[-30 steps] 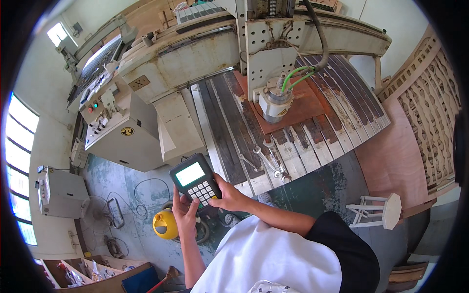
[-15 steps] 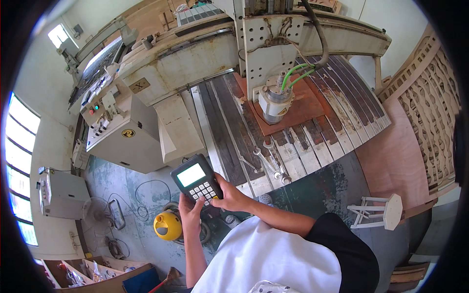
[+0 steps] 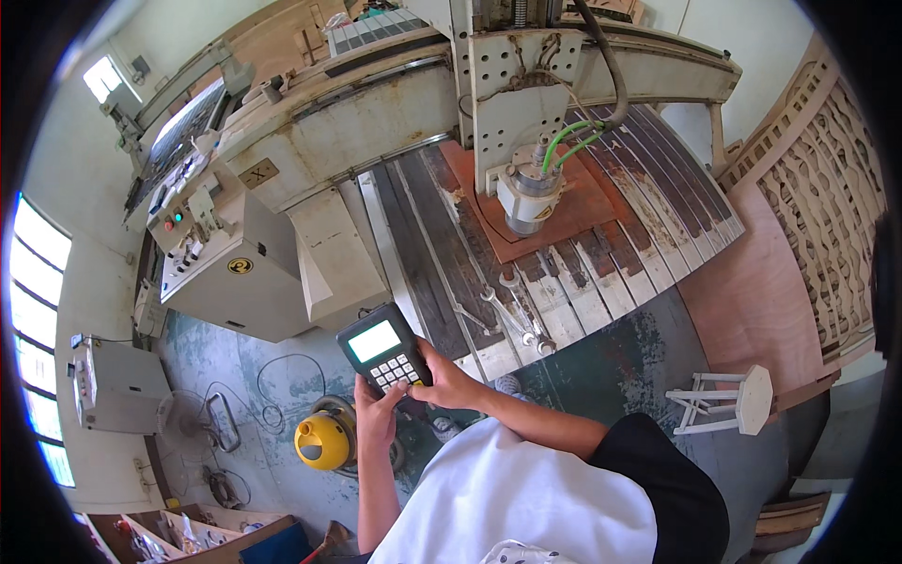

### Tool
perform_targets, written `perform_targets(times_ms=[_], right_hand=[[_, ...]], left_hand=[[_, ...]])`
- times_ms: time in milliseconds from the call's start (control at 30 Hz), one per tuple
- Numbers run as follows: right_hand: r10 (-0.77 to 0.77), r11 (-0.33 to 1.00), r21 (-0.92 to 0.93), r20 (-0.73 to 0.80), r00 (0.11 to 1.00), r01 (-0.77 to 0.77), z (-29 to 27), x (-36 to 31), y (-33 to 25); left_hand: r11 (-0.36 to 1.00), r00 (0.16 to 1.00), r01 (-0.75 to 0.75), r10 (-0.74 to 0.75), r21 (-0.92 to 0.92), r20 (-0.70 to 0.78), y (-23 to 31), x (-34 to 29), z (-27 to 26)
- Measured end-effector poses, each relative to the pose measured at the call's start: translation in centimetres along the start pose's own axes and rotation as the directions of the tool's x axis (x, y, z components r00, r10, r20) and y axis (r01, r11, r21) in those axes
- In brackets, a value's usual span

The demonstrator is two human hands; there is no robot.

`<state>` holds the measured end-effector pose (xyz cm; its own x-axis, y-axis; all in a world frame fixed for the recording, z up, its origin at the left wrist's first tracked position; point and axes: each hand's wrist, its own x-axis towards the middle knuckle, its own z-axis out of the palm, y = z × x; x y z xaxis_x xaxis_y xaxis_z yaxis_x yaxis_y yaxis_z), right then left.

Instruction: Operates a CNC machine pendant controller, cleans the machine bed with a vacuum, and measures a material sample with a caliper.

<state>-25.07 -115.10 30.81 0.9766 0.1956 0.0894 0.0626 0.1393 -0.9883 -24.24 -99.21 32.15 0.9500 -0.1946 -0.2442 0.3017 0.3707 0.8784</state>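
Observation:
A dark handheld controller [image 3: 382, 350] with a bright screen and white keys is held between my two hands, tilted slightly. My left hand [image 3: 376, 414] grips its lower left side, the thumb on the lower keys. Around the lower right corner closes my right hand [image 3: 446, 378], its thumb by a yellow key. Beyond the controller stands a CNC router with a slatted bed [image 3: 601, 291]. Its spindle [image 3: 529, 197], with green hoses, sits over a reddish-brown sheet [image 3: 498, 246]. Several wrenches [image 3: 512, 315] lie on the bed's near edge.
A grey control cabinet [image 3: 235, 273] stands left of the bed. On the floor are a yellow round-topped machine [image 3: 321, 444], a fan [image 3: 178, 418] and loose cables. A white stool [image 3: 752, 399] stands at right, near wooden lattice panels [image 3: 817, 216]. An open-topped parts box [image 3: 188, 531] is at lower left.
The controller has shifted slightly right and down in view, both hands still on it. My left thumb has moved right across the keys. The surroundings have shifted slightly left.

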Motion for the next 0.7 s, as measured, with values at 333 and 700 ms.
perform_targets(times_ms=[333, 700], right_hand=[[-0.011, 0.978, -0.207, 0.022, 1.000, 0.015, -0.3, 0.6, 0.4], [0.039, 0.908, -0.392, -0.271, 0.962, -0.147, -5.7, 3.1, 6.0]], left_hand=[[0.999, 1.000, -0.015, 0.015, -0.038, -0.007, -0.4, 0.3, -0.3], [0.993, 0.977, -0.114, 0.110, -0.014, -0.181, 0.4, -0.9, -3.2]])
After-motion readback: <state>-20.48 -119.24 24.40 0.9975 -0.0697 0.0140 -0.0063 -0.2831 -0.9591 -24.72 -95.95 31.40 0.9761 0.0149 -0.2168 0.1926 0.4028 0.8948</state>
